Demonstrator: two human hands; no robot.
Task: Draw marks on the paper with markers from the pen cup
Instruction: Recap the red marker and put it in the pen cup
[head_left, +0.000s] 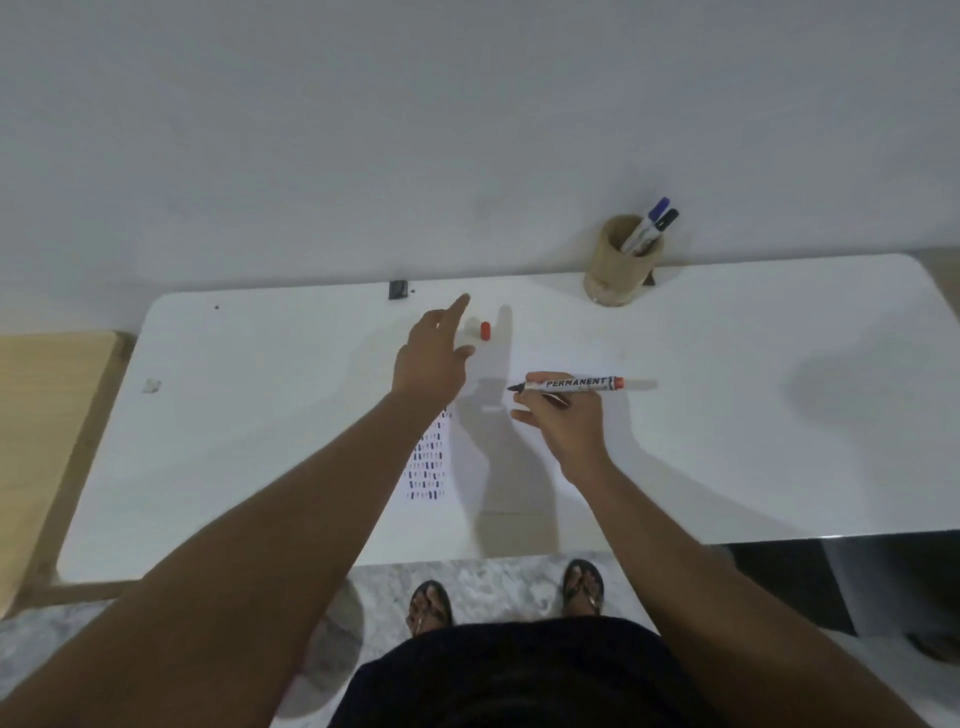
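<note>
My right hand (563, 421) holds an uncapped red permanent marker (569, 384) level above the table, its tip pointing left. A white paper (488, 467) lies under my forearms, with rows of several short coloured marks along its left side. The red cap (484, 331) stands upright on the table beyond the paper. My left hand (434, 353) hovers just left of the cap with fingers spread and holds nothing. The tan pen cup (621, 265) stands at the back right, with a blue-capped and a black-capped marker (652, 226) in it.
The white table (260, 415) stands against a plain wall. A small black object (398, 289) sits at its back edge and a small scrap (151, 385) at the left. A wooden piece of furniture (36, 441) adjoins the table's left side.
</note>
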